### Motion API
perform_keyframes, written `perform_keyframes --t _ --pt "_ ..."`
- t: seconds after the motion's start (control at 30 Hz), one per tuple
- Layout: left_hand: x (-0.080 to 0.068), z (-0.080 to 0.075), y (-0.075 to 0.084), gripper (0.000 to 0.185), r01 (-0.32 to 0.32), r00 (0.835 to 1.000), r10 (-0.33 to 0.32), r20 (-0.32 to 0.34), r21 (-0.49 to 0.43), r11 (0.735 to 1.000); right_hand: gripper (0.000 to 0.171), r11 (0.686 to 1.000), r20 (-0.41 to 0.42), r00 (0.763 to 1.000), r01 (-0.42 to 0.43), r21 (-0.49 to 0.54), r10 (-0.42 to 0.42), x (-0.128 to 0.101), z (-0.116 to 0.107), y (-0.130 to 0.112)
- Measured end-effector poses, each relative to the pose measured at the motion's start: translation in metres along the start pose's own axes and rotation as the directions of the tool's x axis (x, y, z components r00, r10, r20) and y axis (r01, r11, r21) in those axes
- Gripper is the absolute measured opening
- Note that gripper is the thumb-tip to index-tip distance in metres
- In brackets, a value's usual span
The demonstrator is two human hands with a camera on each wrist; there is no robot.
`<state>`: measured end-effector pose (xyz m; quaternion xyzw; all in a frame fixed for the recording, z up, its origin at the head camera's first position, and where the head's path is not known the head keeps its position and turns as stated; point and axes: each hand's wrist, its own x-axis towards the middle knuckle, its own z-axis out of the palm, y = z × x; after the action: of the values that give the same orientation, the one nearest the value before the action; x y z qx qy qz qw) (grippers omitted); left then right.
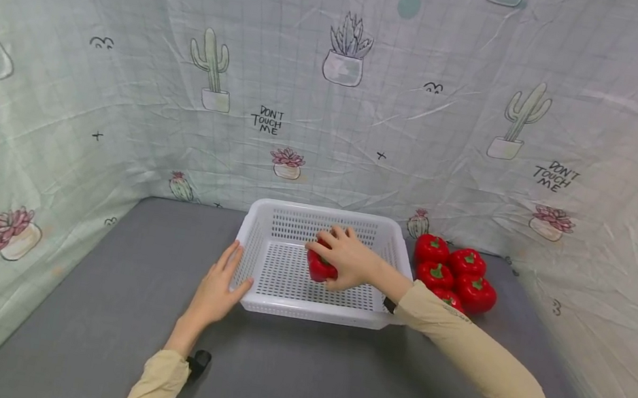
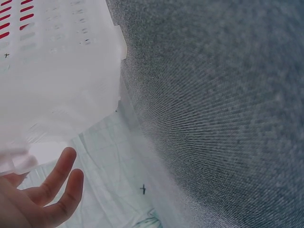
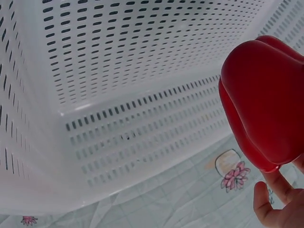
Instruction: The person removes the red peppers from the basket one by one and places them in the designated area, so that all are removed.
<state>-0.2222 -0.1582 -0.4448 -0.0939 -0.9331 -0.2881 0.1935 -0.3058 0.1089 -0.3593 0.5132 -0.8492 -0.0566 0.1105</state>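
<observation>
A red bell pepper [image 1: 319, 265] is gripped by my right hand [image 1: 347, 259] over the middle of a white plastic basket [image 1: 312, 307]. In the right wrist view the bell pepper [image 3: 266, 95] looms large above the slotted floor, with fingertips under its end. My left hand [image 1: 216, 290] touches the basket's left rim, its fingers fairly straight. The left wrist view has the hand [image 2: 42, 194] at the basket's outer wall [image 2: 61, 95], part of it hidden behind the plastic.
Several red bell peppers [image 1: 434, 274] with green stems cluster right of the basket, partly behind the right sleeve [image 1: 476, 350]. The grey table [image 1: 280, 379] lies beneath everything. A printed cloth [image 1: 361, 164] hangs behind and at both sides.
</observation>
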Motion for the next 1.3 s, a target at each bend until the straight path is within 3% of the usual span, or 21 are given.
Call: perform_keyframes --t 0.37,0.8,1.3 --pt "-0.002 0.004 0.002 0.066 0.026 1.000 -0.026 0.011 0.006 1.000 0.077 0.998 -0.065 0.998 -0.016 0.058 0.019 -0.024 -0.019 -0.002" --pt "-0.003 0.010 0.003 0.065 0.027 1.000 -0.027 0.006 -0.008 1.000 0.076 0.996 -0.148 0.985 -0.089 0.022 0.091 -0.062 -0.027 -0.003" --pt "-0.002 0.003 0.001 0.066 0.022 1.000 -0.022 -0.017 -0.002 1.000 0.073 0.988 -0.314 0.937 -0.150 0.023 0.150 -0.101 -0.023 0.009"
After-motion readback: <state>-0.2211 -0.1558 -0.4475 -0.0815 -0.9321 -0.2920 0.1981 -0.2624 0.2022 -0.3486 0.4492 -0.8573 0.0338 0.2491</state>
